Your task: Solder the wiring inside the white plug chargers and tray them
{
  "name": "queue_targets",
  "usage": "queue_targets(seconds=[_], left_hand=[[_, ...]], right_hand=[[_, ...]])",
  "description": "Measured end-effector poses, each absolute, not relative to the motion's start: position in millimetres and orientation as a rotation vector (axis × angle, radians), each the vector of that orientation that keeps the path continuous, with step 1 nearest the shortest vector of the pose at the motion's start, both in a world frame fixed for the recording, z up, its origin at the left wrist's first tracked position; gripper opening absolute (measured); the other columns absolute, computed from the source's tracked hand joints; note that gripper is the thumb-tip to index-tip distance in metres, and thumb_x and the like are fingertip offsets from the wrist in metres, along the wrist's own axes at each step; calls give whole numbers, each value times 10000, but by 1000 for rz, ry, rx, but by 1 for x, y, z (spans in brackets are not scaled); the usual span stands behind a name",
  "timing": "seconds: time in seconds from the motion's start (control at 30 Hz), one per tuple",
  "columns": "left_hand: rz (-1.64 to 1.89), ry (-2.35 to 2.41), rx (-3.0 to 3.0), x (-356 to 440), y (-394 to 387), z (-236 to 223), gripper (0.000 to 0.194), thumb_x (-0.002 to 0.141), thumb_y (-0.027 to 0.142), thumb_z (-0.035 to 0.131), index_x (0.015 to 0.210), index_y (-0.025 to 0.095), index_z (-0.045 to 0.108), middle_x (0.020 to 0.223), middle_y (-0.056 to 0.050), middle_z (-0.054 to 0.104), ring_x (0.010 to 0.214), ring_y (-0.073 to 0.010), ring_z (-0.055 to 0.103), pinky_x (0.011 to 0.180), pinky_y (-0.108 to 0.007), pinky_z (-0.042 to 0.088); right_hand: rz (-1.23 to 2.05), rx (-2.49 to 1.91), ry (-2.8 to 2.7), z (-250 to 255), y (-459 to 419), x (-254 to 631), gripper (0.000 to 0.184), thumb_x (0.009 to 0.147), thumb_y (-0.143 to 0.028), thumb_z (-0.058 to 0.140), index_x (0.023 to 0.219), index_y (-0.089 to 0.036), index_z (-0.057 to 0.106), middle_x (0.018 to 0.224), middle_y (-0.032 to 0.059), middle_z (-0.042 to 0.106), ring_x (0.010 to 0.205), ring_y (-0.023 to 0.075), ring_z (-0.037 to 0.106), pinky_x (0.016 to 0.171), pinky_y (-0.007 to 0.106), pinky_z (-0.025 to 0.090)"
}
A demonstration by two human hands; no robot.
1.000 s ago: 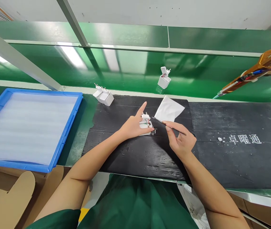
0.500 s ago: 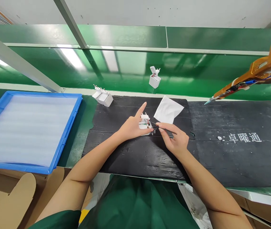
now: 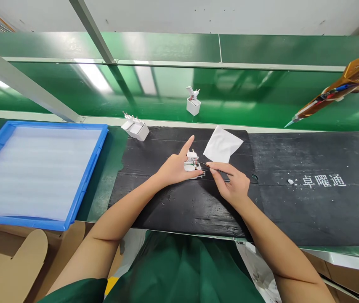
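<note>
Beneath both hands lies a flat black mat (image 3: 185, 204). The left hand (image 3: 173, 168) has its forefinger extended, thumb across an opened white plastic plug casing (image 3: 192, 167), holding it between the hands; the right hand (image 3: 235, 184) pinches a thin dark tool (image 3: 205, 164), tip at the wires.

Blue tray (image 3: 86, 174) bearing a white sheet (image 3: 40, 172), brown cardboard (image 3: 9, 265) below
</note>
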State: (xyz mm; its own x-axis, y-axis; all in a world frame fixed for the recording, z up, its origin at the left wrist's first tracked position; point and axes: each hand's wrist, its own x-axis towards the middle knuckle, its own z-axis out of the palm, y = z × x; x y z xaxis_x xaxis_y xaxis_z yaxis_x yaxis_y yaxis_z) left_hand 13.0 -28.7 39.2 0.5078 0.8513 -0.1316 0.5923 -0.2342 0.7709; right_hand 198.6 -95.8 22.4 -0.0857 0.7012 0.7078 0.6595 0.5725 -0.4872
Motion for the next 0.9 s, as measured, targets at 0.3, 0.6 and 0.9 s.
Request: queue_targets(seconds=[0.3, 0.6, 0.9], left_hand=[[393, 1190, 1928, 13, -29, 42, 1094, 717, 403, 735, 1542, 187, 50, 569, 90, 549, 575, -161, 576, 700, -256, 465], [380, 1190, 1954, 14, -29, 40, 1077, 725, 397, 728, 1541, 193, 56, 587, 86, 574, 579, -156, 587, 677, -234, 449], [357, 1192, 1943, 14, -30, 42, 1070, 740, 380, 718, 1543, 198, 36, 654, 68, 627, 678, -170, 645, 768, -259, 479]], right_hand=[[68, -1116, -1764, 22, -96, 198, 254, 865, -80, 609, 1045, -256, 639, 940, 15, 768, 830, 174, 745, 748, 286, 629], [39, -1096, -1785, 21, -95, 198, 249, 850, -61, 622, 1031, -231, 635, 927, 31, 767, 828, 170, 743, 760, 275, 622], [5, -1101, -1793, 22, -96, 198, 234, 854, -57, 618, 1017, -224, 632, 915, 21, 767, 822, 155, 742, 748, 247, 617]])
